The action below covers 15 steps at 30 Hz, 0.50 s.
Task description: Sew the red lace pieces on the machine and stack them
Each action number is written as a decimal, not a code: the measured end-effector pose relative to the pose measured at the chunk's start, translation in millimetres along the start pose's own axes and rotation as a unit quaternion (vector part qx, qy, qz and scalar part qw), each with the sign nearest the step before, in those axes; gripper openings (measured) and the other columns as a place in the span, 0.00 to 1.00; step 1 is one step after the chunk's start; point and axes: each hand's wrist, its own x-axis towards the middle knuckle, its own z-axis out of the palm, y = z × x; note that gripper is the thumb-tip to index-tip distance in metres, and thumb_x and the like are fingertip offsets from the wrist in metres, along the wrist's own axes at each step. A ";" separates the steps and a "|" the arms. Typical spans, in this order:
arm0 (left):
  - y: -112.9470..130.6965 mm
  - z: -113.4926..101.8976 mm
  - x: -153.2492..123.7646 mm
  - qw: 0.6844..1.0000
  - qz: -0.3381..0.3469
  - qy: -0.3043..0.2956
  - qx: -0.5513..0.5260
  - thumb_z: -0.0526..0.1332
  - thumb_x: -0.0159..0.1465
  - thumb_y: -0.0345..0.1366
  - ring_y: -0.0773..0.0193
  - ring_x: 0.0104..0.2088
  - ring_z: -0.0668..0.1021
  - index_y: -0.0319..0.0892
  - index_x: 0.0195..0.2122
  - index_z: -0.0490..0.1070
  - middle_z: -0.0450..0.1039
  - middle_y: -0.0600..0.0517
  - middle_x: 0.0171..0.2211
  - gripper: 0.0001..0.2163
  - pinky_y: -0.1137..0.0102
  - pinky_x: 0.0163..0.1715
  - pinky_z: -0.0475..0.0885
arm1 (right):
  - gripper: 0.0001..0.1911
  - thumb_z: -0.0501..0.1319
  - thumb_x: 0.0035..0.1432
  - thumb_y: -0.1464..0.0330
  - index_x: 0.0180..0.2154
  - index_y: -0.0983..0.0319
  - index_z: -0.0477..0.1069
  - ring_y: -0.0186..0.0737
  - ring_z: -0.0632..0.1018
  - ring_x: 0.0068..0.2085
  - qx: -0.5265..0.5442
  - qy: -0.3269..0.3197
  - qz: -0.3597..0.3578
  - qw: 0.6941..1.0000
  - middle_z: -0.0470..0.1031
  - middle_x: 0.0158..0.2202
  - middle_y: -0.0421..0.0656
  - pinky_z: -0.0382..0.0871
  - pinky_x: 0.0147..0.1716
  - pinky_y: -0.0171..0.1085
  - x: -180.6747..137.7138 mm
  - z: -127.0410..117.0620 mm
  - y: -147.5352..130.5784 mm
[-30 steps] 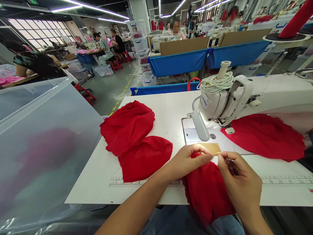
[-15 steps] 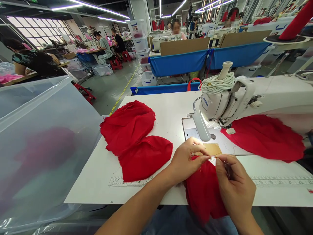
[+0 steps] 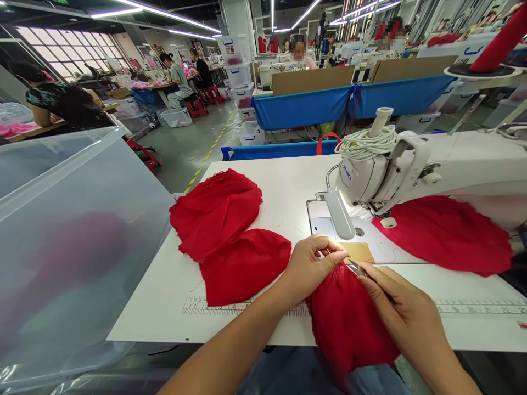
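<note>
so, red cloth (image 3: pixel 349 323) near juki machine (image 3: pixel 461 164)

2 bare arms in view, elbows out of frame. Left forearm (image 3: pixel 228 334) comes up from the bottom edge, angled right; wrist near straight. Left grip (image 3: pixel 308 269): thumb and index tips pressed together in a pinch, pointing right, other fingers curled. Right forearm (image 3: pixel 447 365) comes up from bottom right, angled left. Right grip (image 3: pixel 405 304): back of hand up and outward, thumb and index reaching forward-left, remaining fingers folded under. 2 sets of fingertips face each other, close, small gap, no contact.
</note>
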 end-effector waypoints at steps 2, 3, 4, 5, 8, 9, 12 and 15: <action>0.6 -0.2 0.2 1.000 -0.005 -0.003 -0.002 0.64 0.58 0.36 0.66 0.32 0.69 0.41 0.26 0.75 0.73 0.53 0.29 0.06 0.72 0.36 0.64 | 0.14 0.54 0.66 0.60 0.45 0.53 0.77 0.40 0.82 0.37 0.002 -0.007 -0.006 1.000 0.81 0.41 0.40 0.72 0.24 0.31 0.9 1.7 -0.4; 0.9 -0.3 0.3 1.000 -0.008 -0.005 0.000 0.64 0.58 0.37 0.66 0.32 0.69 0.41 0.26 0.75 0.73 0.53 0.29 0.07 0.72 0.35 0.64 | 0.14 0.54 0.66 0.60 0.46 0.52 0.77 0.40 0.82 0.36 0.001 -0.009 -0.008 1.000 0.81 0.40 0.40 0.71 0.23 0.31 1.8 2.5 -1.8; 1.3 -0.5 0.4 1.000 -0.011 -0.006 0.004 0.64 0.58 0.38 0.66 0.32 0.69 0.41 0.26 0.76 0.73 0.53 0.29 0.07 0.72 0.35 0.64 | 0.15 0.54 0.66 0.60 0.46 0.52 0.77 0.40 0.82 0.35 0.001 -0.013 -0.009 1.000 0.81 0.39 0.40 0.70 0.23 0.31 3.0 3.1 -3.7; 1.7 -0.6 0.4 1.000 -0.015 -0.007 0.008 0.65 0.58 0.39 0.66 0.33 0.69 0.41 0.26 0.77 0.73 0.53 0.30 0.08 0.72 0.35 0.64 | 0.15 0.54 0.66 0.59 0.47 0.51 0.77 0.40 0.81 0.34 0.000 -0.018 -0.010 1.000 0.81 0.37 0.40 0.70 0.22 0.31 4.3 3.5 -5.9; 2.4 -1.0 -0.1 0.999 -0.028 -0.004 0.019 0.65 0.57 0.39 0.66 0.33 0.69 0.41 0.26 0.78 0.72 0.52 0.31 0.08 0.72 0.35 0.64 | 0.16 0.53 0.66 0.58 0.44 0.50 0.78 0.40 0.80 0.30 0.005 -0.012 0.003 1.000 0.79 0.31 0.40 0.69 0.22 0.32 7.8 4.4 -11.6; 2.4 -1.0 -0.2 0.999 -0.029 -0.004 0.018 0.65 0.58 0.39 0.66 0.34 0.70 0.41 0.26 0.78 0.72 0.52 0.31 0.08 0.72 0.35 0.64 | 0.16 0.53 0.66 0.57 0.44 0.50 0.79 0.40 0.80 0.30 0.011 -0.007 0.008 1.000 0.79 0.30 0.40 0.70 0.24 0.33 8.5 4.8 -12.5; 0.6 -1.3 0.2 1.000 -0.027 -0.008 0.002 0.65 0.58 0.39 0.65 0.35 0.70 0.41 0.26 0.77 0.70 0.52 0.31 0.08 0.72 0.37 0.64 | 0.15 0.54 0.66 0.58 0.42 0.51 0.79 0.39 0.79 0.30 0.026 -0.013 0.013 1.000 0.78 0.29 0.39 0.71 0.27 0.33 9.6 6.0 -12.5; -3.3 -2.5 2.5 0.999 -0.032 0.000 -0.018 0.63 0.60 0.40 0.64 0.36 0.71 0.40 0.25 0.74 0.69 0.52 0.30 0.10 0.71 0.38 0.65 | 0.15 0.54 0.65 0.57 0.40 0.54 0.77 0.39 0.79 0.30 0.037 0.007 0.040 0.998 0.80 0.34 0.40 0.69 0.25 0.33 11.0 6.2 -13.5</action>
